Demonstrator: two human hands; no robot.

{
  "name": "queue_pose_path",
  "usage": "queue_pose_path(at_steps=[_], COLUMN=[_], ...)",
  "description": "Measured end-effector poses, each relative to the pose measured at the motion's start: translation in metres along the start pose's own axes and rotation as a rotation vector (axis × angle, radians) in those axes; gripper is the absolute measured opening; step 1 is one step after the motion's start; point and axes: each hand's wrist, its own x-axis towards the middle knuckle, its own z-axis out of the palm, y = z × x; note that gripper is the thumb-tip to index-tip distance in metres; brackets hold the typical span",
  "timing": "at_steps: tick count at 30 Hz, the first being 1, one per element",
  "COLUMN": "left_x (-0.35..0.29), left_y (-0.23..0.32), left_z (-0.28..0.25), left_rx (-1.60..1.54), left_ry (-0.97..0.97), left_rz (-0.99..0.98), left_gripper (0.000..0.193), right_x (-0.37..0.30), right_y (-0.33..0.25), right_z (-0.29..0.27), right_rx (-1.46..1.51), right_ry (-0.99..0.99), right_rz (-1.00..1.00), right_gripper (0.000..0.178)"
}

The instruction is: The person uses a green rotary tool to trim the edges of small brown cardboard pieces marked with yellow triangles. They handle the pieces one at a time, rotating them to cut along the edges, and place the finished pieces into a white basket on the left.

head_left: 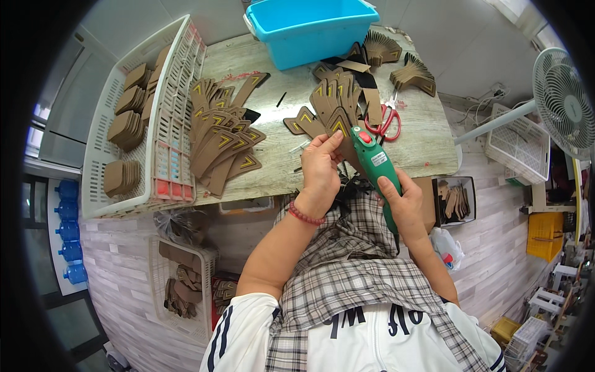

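Note:
In my right hand (pixel 404 201) is a green handheld electric tool (pixel 379 166) with a red switch, its body tilted and its head beside the piece in front of me. The thumb and fingers of my left hand (pixel 322 166) pinch a flat brown piece (pixel 339 119) marked with a yellow chevron. My fingers and the tool hide part of that piece. Just beyond lies a fanned pile of similar brown pieces (pixel 326 99). Red-handled scissors (pixel 392 123) rest right of the tool. A larger heap of chevron pieces (pixel 220 133) lies to the left.
A white plastic crate (pixel 150 180) with stacked brown pieces stands at the table's left. A blue tub (pixel 310 40) sits at the back. Fanned brown stacks (pixel 414 75) lie far right, near a standing fan (pixel 563 102). Below the table is a white basket (pixel 201 297).

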Motion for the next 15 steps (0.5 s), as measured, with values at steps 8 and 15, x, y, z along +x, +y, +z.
queue_pose_path(at_steps=[8, 15], left_x=[-0.011, -0.006], left_y=[-0.009, 0.002], left_z=[-0.002, -0.01], left_rx=[0.094, 0.207], left_ry=[-0.006, -0.007], left_rz=[0.047, 0.257], left_gripper=[0.007, 0.006], right_x=[0.005, 0.002], right_y=[0.0, -0.002], right_z=[-0.005, -0.008], right_rx=[0.018, 0.045], right_ry=[-0.007, -0.027], right_rz=[-0.029, -0.021], right_gripper=[0.037, 0.038])
